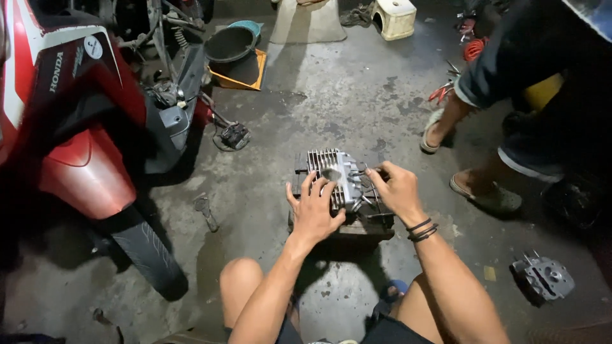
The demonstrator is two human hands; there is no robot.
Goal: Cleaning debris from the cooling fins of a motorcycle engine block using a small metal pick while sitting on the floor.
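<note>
A: Identify the largest items first.
B: A red motorcycle (pixel 70 127) stands at left on the concrete floor (pixel 331 95). A second person's legs (pixel 484 153) are at right.

A: Location of the workpiece?
B: The finned engine cylinder (pixel 335 175) rests on a dark block (pixel 357 223) on the floor, ahead of the knees.

A: Grip status?
B: Left hand (pixel 313 210): fingers spread, pressing on the cylinder's near side, not clenched. Right hand (pixel 395 188): fingers curled at the cylinder's right edge; what they pinch cannot be told.

A: Smaller items?
B: A cylinder head (pixel 543 277) lies at lower right.
</note>
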